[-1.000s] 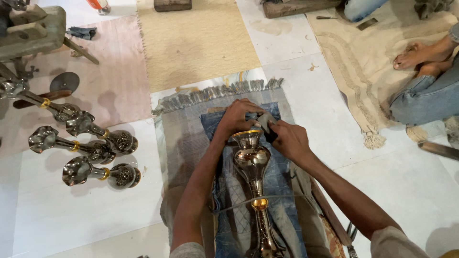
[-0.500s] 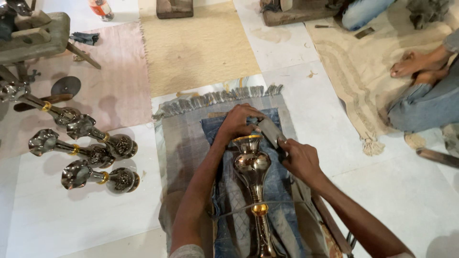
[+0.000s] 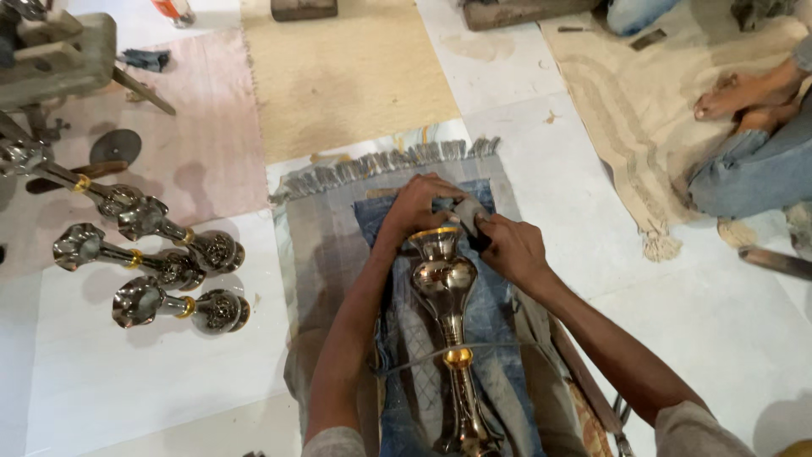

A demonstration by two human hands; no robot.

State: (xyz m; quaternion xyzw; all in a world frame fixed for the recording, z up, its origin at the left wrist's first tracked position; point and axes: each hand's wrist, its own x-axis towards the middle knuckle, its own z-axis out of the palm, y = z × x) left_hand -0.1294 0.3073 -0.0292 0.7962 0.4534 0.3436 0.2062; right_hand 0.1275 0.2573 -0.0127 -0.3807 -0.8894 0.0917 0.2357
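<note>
Left hand hides the vase rim; its base is cut off

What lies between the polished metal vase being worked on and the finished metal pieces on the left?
Head view: grey fringed mat edge, then bare white floor.

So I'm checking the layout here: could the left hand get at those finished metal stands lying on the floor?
Probably yes: the stands lie on the left hand's own side with bare floor between, though it now grips the vase's rim.
</note>
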